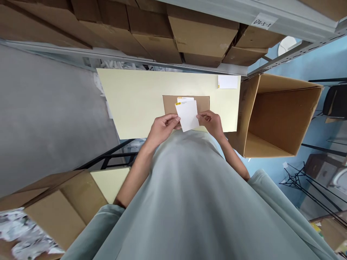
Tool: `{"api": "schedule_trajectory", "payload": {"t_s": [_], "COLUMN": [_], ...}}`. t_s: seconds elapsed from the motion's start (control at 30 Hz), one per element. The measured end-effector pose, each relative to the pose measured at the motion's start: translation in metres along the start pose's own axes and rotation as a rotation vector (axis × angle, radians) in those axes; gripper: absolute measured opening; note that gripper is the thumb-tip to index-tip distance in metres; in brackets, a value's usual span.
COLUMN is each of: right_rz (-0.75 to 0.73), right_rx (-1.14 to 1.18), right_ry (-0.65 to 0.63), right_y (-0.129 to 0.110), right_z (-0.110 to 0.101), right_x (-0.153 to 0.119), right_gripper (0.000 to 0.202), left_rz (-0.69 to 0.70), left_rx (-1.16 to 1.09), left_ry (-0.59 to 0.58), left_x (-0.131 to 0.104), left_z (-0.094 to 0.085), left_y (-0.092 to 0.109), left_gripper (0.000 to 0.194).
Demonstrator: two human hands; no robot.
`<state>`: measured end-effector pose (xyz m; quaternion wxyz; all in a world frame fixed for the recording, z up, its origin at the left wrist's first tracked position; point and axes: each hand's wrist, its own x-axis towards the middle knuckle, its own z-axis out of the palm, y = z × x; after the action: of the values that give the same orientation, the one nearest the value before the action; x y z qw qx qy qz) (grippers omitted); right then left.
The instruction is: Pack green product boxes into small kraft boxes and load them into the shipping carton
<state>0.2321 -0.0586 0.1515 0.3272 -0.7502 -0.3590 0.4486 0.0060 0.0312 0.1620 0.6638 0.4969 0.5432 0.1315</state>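
Between my two hands is a white card (pixel 188 116) with a small yellow mark at its top left corner, slightly tilted. My left hand (pixel 164 126) pinches its left edge between thumb and fingers. On the right edge, the fingertips of my right hand (pixel 211 122) are closed. A second white card (pixel 186 98), also yellow-marked, shows partly behind the first. Underneath lies a flat brown cardboard piece (pixel 203 104) on the pale yellow tabletop (pixel 135 103). Near the table's back right corner is another white card or stack of cards (pixel 227 82); which, I cannot tell.
Right of the table stands a large open cardboard box (pixel 279 115). Boxes (pixel 200 32) fill the metal shelf (pixel 244 16) above the back edge. At lower left is an open carton (pixel 59 209) with crumpled white material (pixel 24 231). A black folding rack (pixel 298 180) stands at far right.
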Motion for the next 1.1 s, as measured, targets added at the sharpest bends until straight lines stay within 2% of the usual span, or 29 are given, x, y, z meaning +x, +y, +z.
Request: {"api": "schedule_trajectory", "payload": {"t_s": [0.1,0.2,0.27,0.33,0.4,0.43,0.5,0.6,0.67,0.73,0.83,0.97,1.1], "right_rz": [0.026,-0.005,-0.063,-0.128,-0.190,-0.228,-0.332,-0.491,-0.531,-0.504,-0.371,-0.171,-0.055], "right_rx": [0.036,-0.041,-0.167,-0.310,-0.419,-0.460,-0.523,-0.563,-0.536,-0.472,-0.348,-0.208,-0.123], "right_ry": [-0.037,-0.026,0.062,0.230,0.383,0.417,0.369,0.137,0.018,-0.037,-0.045,-0.019,0.024], "right_y": [-0.001,-0.005,-0.006,-0.007,-0.008,-0.009,-0.013,-0.021,-0.026,-0.030,-0.033,-0.035,-0.031], "right_z": [0.001,0.000,-0.004,-0.009,-0.010,-0.008,0.001,0.021,0.032,0.039,0.039,0.031,0.029], "right_x": [0.002,-0.001,-0.001,-0.001,-0.003,-0.006,-0.016,-0.040,-0.056,-0.067,-0.069,-0.053,-0.031], "right_gripper": [0.022,0.022,0.021,0.022,0.025,0.027,0.029,0.028,0.027,0.026,0.023,0.023,0.027], "left_rz": [0.021,0.009,-0.023,-0.046,-0.046,-0.039,-0.012,0.050,0.095,0.100,0.025,-0.003,0.026], "left_rx": [0.054,0.140,0.235,0.290,0.273,0.249,0.185,0.065,0.014,0.005,0.014,0.041,0.057], "left_ry": [-0.019,-0.006,0.069,0.168,0.221,0.223,0.191,0.082,0.027,0.004,-0.028,-0.018,0.030], "left_x": [0.000,0.000,-0.001,-0.001,-0.002,-0.002,-0.002,-0.002,-0.004,-0.007,-0.011,-0.011,-0.002], "left_z": [-0.003,-0.007,-0.012,-0.016,-0.018,-0.018,-0.016,-0.012,-0.011,-0.013,-0.020,-0.024,-0.019], "left_y": [0.000,-0.002,-0.003,-0.003,-0.004,-0.004,-0.006,-0.013,-0.019,-0.025,-0.031,-0.031,-0.026], "left_gripper": [0.066,0.051,0.039,0.033,0.033,0.034,0.037,0.041,0.040,0.034,0.030,0.032,0.035]}}
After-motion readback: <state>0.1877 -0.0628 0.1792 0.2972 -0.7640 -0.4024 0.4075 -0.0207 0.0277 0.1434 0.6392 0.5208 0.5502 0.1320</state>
